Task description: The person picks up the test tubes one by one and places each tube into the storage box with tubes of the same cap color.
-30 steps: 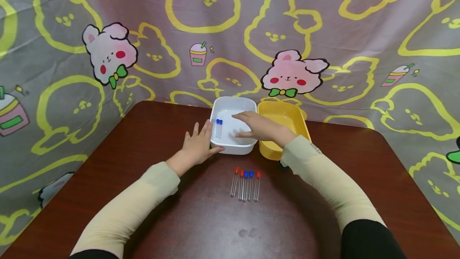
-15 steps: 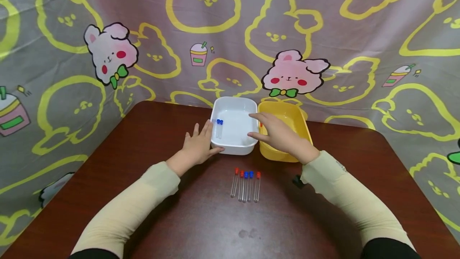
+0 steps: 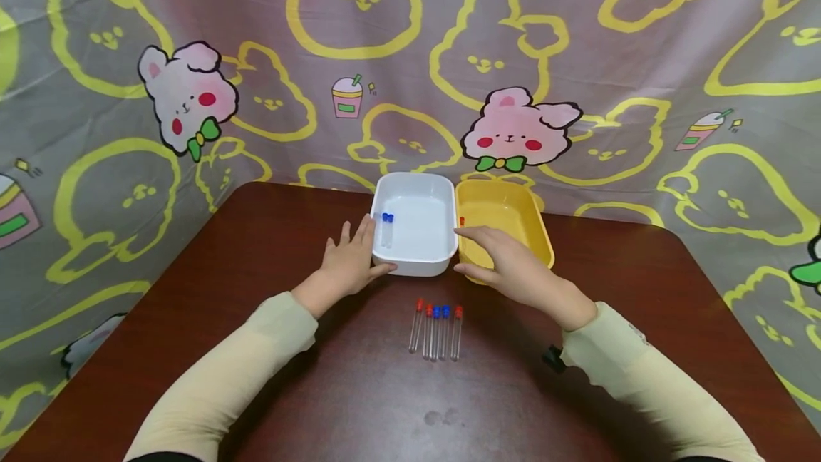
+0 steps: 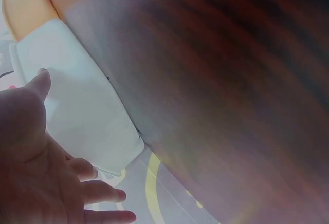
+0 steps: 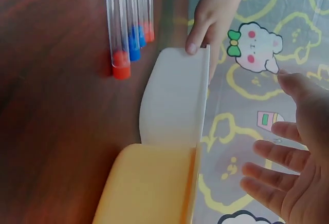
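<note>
My left hand [image 3: 346, 262] has its fingers spread against the left side of the white tub [image 3: 417, 269], with the thumb at its front corner. Two blue-capped test tubes [image 3: 388, 230] lie inside that tub. My right hand [image 3: 513, 266], fingers loosely extended and holding nothing, hovers over the front of the yellow tub [image 3: 537, 223]. A red cap [image 3: 462, 221] shows at that tub's left inner wall; the rest of it is hard to see. Between my arms, several test tubes [image 3: 442, 337] with red and blue caps lie in a row on the table.
The tubs stand side by side on the dark brown table [image 3: 308, 405], near its back edge. Behind hangs a patterned curtain [image 3: 398, 91]. A small black object [image 3: 554, 358] sits under my right wrist.
My right hand has moved right and toward me, from above the white tub to the yellow one. The red cap in the yellow tub has come into view. The left hand stays put.
</note>
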`<state>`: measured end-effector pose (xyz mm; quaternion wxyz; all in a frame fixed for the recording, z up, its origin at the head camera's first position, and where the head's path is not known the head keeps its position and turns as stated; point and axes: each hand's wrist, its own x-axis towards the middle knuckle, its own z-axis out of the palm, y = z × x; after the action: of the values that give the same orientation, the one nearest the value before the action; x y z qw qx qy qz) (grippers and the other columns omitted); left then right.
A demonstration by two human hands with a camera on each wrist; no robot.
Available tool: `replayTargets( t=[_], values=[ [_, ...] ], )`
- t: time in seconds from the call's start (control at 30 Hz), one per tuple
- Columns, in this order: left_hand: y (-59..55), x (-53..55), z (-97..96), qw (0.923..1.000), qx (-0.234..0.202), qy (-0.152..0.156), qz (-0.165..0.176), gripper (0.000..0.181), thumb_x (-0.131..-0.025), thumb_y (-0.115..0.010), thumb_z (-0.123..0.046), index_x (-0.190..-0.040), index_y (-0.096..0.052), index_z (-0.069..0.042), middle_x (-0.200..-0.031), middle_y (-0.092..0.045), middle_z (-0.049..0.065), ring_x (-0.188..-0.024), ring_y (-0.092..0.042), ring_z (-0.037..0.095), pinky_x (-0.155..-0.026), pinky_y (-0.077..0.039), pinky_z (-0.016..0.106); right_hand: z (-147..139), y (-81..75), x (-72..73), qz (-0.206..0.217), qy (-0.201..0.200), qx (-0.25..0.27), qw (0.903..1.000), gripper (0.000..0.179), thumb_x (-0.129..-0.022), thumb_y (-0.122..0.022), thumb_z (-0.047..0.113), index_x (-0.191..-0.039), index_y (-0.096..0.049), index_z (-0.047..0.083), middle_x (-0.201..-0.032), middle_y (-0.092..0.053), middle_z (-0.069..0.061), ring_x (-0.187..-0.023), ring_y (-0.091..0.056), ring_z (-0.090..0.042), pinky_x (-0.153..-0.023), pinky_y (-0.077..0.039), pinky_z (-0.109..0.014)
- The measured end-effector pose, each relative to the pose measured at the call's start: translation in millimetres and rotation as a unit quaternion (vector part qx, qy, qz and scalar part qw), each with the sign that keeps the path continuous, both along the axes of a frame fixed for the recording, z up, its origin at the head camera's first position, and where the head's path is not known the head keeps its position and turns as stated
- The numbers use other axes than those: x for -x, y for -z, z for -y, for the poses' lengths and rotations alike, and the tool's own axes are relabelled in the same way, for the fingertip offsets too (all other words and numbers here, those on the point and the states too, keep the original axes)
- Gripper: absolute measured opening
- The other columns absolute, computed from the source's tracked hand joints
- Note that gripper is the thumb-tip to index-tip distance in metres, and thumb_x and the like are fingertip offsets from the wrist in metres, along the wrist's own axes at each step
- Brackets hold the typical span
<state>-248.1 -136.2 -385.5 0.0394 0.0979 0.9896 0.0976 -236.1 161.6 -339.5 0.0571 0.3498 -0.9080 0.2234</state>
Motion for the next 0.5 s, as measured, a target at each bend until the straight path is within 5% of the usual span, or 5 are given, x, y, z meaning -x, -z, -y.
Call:
replayTargets(
  t=[0.5],
  values=[
    [2.0, 0.6, -0.1, 1.0, -0.004, -0.002, -0.002, 0.105, -0.097, -0.059, -0.062, -0.164, -0.006, -0.001, -0.171, -0.008, 0.016, -0.152, -0.011, 0.048, -0.114, -0.022, 0.07, -18, 25.3, -31.8, -0.01, -0.024, -0.005, 0.9996, 0.06, -0.091, -0.08, 0.032, -0.14, -0.06, 0.003, -0.136, -0.063, -0.011, -0.127, -0.058, -0.031, -0.107, -0.044, -0.05]
  ],
)
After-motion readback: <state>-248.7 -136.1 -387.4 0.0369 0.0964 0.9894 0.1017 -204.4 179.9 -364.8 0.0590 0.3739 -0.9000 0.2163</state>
